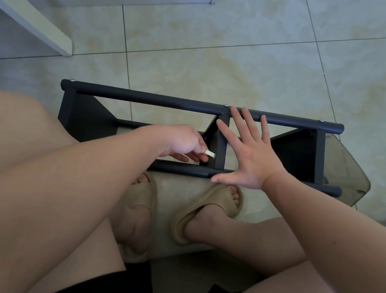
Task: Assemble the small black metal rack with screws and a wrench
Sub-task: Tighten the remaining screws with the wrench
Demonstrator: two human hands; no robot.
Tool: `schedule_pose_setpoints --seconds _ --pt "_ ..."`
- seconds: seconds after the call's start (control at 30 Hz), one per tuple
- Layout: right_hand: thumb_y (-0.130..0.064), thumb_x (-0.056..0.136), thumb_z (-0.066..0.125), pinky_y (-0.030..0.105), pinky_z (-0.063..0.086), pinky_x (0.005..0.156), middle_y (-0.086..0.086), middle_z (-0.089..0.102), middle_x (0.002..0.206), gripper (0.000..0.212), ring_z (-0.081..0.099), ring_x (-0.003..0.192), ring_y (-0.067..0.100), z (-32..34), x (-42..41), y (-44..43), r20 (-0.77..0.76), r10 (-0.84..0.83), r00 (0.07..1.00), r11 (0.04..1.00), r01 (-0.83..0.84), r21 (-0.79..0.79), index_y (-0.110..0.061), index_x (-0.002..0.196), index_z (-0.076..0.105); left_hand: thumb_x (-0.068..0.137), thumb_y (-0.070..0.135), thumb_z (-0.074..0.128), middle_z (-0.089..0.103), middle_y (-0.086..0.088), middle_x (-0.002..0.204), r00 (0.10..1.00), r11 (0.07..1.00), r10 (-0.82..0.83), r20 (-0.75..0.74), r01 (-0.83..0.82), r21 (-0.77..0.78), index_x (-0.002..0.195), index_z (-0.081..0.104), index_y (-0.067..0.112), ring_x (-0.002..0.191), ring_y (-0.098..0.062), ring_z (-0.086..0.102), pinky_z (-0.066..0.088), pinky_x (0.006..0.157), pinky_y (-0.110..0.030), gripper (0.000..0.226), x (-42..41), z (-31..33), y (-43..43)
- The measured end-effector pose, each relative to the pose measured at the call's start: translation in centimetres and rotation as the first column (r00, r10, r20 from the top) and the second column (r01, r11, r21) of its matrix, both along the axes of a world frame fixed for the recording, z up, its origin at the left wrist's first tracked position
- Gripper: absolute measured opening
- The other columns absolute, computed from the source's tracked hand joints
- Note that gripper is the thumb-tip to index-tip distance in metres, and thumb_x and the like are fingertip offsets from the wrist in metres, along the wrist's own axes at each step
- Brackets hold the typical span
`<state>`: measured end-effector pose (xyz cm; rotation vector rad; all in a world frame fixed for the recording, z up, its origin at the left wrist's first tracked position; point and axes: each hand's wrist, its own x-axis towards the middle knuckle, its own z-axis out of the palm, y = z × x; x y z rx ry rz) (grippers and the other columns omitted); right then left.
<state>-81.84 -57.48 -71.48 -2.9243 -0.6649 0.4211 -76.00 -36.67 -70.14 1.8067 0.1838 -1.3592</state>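
The small black metal rack (144,98) stands on the tiled floor in front of my feet, its two long tubes running left to right with three cross panels between them. Silver screw heads (225,105) show on the far tube at the left end, the middle and the right end. My left hand (182,142) reaches inside the rack beside the middle panel and pinches a small silver wrench (209,153) against it. My right hand (248,151) lies flat with fingers spread over the middle panel and both tubes.
A white furniture leg (31,17) slants across the floor at the far left. A translucent grey container (347,173) sits under the rack's right end. My knees and beige slippers (207,213) crowd the near side; open tile lies beyond the rack.
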Motion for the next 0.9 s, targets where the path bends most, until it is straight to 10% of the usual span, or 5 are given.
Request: schedule_pose_setpoints --seconds 0.9 --pt "-0.102 0.066 0.034 0.064 -0.007 0.122 0.009 -0.010 0.171 0.126 -0.013 0.156 0.032 -0.13 0.01 -0.01 0.004 -0.004 1.000 1.000 0.004 -0.010 -0.028 0.164 0.005 0.092 0.022 0.068 0.067 0.008 0.089 0.922 0.935 -0.347 0.173 0.324 0.144 0.078 0.069 0.032 0.097 -0.022 0.060 0.046 0.094 -0.035 0.017 -0.43 -0.41 0.20"
